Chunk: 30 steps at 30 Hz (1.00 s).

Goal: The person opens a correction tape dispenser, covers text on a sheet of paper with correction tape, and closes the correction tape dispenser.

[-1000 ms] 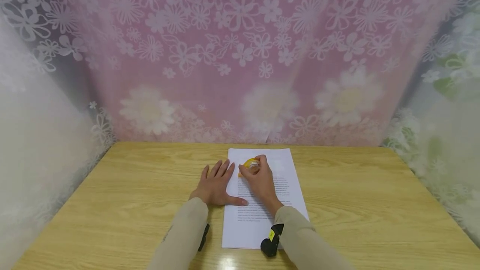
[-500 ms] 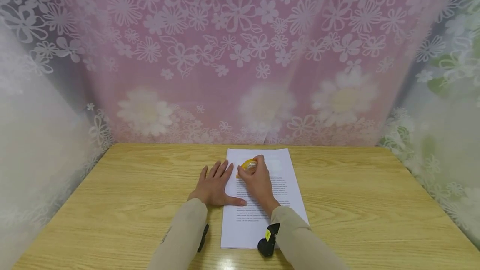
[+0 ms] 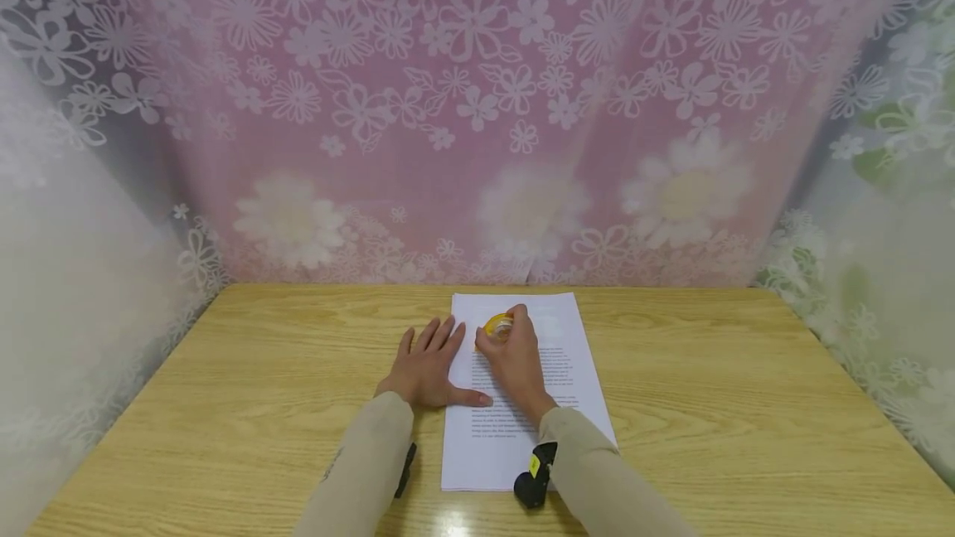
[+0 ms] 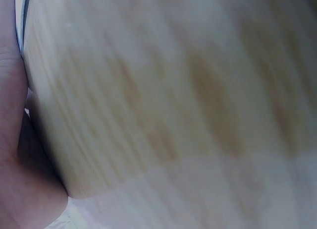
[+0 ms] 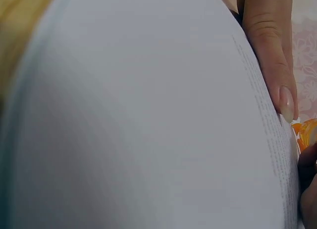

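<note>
1. The yellow tape dispenser (image 3: 492, 323) is between the thumb and forefinger of the right hand (image 3: 517, 363), over the upper part of the white paper (image 3: 485, 466); from where I stand I can't tell whether its lower end touches the page.
2. Those right fingers grasp it, thumb to the left, forefinger curved over on the right; the round tape roll (image 3: 503, 327) shows in the gap between them.
3. The paper lies beneath the right hand, its lines of print (image 3: 500, 419) running below the right thumb and out past the wrist.
4. The left hand (image 3: 427, 373) is spread and released, just left of the dispenser: forefinger tip on the paper's left edge, thumb lying across the page, outer fingers on the wooden desk (image 3: 283, 371).
5. Back from the fingers, beige sleeves (image 3: 366, 454) cover both forearms, and a black device (image 3: 532, 487) sits at the right wrist.
6. Well beyond the fingertips, behind the desk's far edge, hangs a pink flowered curtain (image 3: 477, 189).
</note>
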Motion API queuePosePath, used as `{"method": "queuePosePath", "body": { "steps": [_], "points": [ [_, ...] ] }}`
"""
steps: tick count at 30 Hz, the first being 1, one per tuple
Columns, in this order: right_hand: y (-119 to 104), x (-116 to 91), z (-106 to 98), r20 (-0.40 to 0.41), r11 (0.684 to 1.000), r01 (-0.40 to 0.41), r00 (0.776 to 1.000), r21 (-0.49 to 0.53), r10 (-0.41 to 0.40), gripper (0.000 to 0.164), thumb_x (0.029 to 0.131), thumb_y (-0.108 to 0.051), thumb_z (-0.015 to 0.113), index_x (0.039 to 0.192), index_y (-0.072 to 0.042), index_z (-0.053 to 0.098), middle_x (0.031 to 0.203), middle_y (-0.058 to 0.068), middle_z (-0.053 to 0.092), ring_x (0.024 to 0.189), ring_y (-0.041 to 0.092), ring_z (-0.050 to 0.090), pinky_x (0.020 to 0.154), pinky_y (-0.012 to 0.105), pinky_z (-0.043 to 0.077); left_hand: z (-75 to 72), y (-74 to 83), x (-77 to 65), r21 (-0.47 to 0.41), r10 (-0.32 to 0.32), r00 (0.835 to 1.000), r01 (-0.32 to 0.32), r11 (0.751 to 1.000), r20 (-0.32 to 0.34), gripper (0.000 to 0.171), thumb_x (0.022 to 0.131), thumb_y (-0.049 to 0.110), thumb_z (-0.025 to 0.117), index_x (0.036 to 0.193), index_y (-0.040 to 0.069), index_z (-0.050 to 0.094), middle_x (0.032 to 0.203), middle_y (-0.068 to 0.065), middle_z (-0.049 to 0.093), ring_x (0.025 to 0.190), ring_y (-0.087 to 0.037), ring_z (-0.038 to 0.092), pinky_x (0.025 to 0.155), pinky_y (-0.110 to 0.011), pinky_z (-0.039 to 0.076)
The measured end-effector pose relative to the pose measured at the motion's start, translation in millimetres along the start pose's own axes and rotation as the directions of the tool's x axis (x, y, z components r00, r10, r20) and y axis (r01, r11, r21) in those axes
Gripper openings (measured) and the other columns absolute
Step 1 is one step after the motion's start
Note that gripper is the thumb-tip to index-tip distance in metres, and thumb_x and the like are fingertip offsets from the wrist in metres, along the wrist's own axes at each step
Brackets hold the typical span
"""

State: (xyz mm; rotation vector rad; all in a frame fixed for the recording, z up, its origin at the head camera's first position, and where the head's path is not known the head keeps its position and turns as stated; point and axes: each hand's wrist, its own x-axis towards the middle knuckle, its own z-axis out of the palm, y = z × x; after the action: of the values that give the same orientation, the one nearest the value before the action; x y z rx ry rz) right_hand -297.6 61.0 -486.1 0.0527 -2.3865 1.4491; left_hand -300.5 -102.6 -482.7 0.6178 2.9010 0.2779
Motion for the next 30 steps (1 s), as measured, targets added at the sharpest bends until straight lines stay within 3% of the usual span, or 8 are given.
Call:
{"method": "queuePosePath", "body": {
  "steps": [3, 10, 21, 27, 30],
  "points": [
    [1, 0, -1, -0.004, 1.0, -0.003, 1.0, -0.019, 0.003, 0.04, 0.084, -0.022, 0.072, 0.106, -0.007, 0.042, 0.096, 0.008, 0.052, 0.083, 0.021, 0.055, 0.07, 0.032, 0.048, -6.6, 4.4, -4.6, 0.031, -0.003, 1.0, 0.003, 1.0, 0.001, 0.122, 0.061, 0.092, 0.046, 0.155, 0.022, 0.012, 0.16, 0.0, 0.004, 0.145, -0.023, 0.0, 0.112, -0.054, -0.001],
    [-3, -1, -6, 0.01, 0.973, -0.055, 0.998, -0.224, 0.058, 0.045, 0.084, -0.039, 0.07, 0.111, -0.011, 0.046, 0.093, 0.002, 0.059, 0.072, 0.019, 0.058, 0.057, 0.036, 0.045, -9.7, 6.0, -7.3, 0.05, -0.011, 1.0, 0.01, 0.999, 0.012, 0.12, 0.064, 0.09, 0.048, 0.155, 0.021, 0.013, 0.16, 0.0, 0.005, 0.145, -0.024, 0.002, 0.112, -0.053, 0.001],
    [-2, 2, -14, 0.041, 0.987, -0.013, 0.999, -0.162, 0.02, 0.044, 0.084, -0.029, 0.072, 0.108, -0.006, 0.044, 0.096, 0.009, 0.057, 0.079, 0.023, 0.058, 0.067, 0.038, 0.05, -8.8, 5.1, -7.8, 0.061, 0.002, 1.0, -0.002, 0.998, 0.003, 0.119, 0.065, 0.09, 0.048, 0.155, 0.022, 0.012, 0.16, 0.0, 0.006, 0.145, -0.023, 0.002, 0.112, -0.054, 0.003],
    [0, 3, -16, 0.035, 0.961, -0.047, 0.998, -0.271, 0.059, 0.047, 0.084, -0.04, 0.07, 0.11, -0.011, 0.045, 0.094, 0.005, 0.061, 0.075, 0.021, 0.06, 0.058, 0.038, 0.047, -10.1, 6.0, -8.1, 0.07, -0.005, 1.0, 0.004, 0.998, 0.006, 0.119, 0.065, 0.09, 0.048, 0.155, 0.022, 0.012, 0.16, 0.0, 0.005, 0.145, -0.023, 0.002, 0.112, -0.054, 0.003],
    [2, 3, -16, 0.036, 0.963, -0.041, 0.998, -0.265, 0.052, 0.047, 0.084, -0.04, 0.07, 0.11, -0.01, 0.045, 0.095, 0.005, 0.06, 0.075, 0.022, 0.06, 0.058, 0.038, 0.047, -10.0, 4.7, -8.0, 0.059, -0.003, 1.0, 0.002, 0.998, 0.006, 0.119, 0.065, 0.09, 0.048, 0.155, 0.021, 0.012, 0.16, -0.001, 0.006, 0.145, -0.024, 0.002, 0.112, -0.054, 0.003]
  ]
}}
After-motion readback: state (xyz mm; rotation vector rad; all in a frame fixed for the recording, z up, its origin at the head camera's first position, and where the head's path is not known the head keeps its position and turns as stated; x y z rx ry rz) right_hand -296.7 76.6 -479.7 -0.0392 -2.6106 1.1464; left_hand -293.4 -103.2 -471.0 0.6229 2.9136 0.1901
